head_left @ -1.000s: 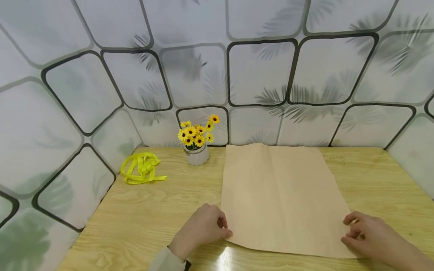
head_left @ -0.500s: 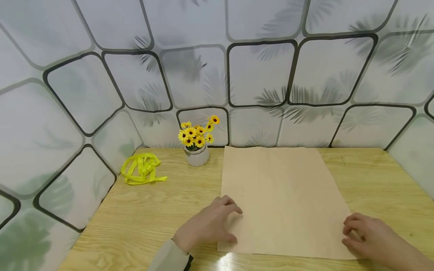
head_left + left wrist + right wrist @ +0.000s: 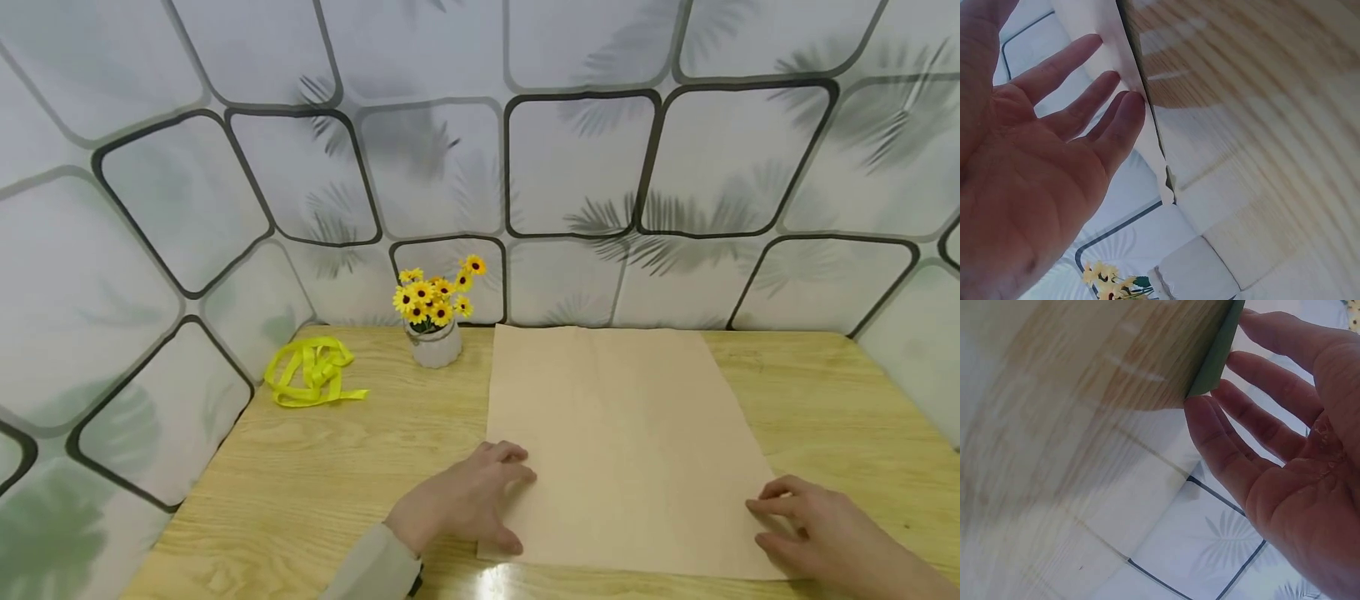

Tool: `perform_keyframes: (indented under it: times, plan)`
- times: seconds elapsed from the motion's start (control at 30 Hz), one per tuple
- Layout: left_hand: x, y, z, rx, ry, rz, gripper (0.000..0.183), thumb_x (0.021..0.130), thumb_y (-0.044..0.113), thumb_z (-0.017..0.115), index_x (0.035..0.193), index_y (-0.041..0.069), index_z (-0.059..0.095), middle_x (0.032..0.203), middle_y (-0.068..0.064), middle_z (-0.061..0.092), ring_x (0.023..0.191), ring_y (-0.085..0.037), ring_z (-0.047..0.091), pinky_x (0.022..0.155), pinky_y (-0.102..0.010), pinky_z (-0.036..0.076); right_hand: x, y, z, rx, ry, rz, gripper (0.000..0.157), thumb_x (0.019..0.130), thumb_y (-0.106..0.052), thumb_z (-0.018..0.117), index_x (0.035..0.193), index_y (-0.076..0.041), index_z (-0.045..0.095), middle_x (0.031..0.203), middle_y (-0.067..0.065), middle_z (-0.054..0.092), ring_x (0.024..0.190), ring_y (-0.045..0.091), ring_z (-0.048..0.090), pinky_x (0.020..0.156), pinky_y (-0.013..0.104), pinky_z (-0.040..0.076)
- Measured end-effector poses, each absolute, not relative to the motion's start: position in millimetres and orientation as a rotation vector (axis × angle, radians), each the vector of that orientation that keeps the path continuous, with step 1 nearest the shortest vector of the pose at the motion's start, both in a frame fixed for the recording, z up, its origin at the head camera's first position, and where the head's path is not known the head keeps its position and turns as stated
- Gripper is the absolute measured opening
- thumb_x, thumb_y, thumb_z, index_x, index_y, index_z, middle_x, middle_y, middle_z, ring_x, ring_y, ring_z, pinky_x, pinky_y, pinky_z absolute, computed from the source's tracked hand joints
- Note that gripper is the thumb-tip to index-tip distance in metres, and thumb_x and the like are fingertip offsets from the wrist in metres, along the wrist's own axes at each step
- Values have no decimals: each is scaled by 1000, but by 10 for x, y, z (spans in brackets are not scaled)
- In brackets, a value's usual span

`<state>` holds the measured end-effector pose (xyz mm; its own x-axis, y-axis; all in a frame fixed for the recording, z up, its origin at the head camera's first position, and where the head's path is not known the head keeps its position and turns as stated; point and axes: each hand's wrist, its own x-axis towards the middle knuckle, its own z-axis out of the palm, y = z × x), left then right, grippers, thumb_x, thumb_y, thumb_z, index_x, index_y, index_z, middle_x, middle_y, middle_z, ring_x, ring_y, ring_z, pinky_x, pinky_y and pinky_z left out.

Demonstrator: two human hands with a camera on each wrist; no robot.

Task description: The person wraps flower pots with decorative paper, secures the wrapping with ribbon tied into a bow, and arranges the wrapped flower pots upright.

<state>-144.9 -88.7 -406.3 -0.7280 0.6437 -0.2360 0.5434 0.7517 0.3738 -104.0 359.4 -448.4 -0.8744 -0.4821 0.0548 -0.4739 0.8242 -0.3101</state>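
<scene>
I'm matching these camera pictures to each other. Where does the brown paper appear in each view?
Head: brown paper, lower half, right of centre.
Left wrist: brown paper, a slanting strip from the top, left of centre.
Right wrist: brown paper, a corner looking green, top, right of centre.
Shared landmark: the wall with dark-outlined squares.

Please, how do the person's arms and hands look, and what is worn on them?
The left hand and right hand are bare, without gloves. On the left, a pale greyish-beige sleeve ends near the wrist, with something dark at its edge. The right forearm shows no sleeve.
</scene>
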Motion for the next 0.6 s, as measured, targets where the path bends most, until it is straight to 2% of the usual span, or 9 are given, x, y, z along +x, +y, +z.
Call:
perform_keyframes:
  times: [0.4, 0.6]
  plan:
    - [-1452, -885, -4065, 938, 2603, 385, 77, 75, 46, 91, 142, 22, 60, 157, 1, 44, 143, -21, 42, 111, -32, 49, -1061, 3574, -4460, -823, 3037, -422, 30, 77, -17, 88, 101, -2, 77, 95, 1, 64, 70, -12, 41, 54, 20, 39]
    - [-1468, -903, -4065, 944, 2579, 408, 73, 79, 46, 88, 142, 22, 60, 157, 0, 43, 143, -20, 42, 112, -32, 48, -1054, 3526, -4412, -821, 3019, -414, 28, 77, -14, 87, 100, -1, 77, 96, 3, 64, 69, -11, 43, 53, 20, 40]
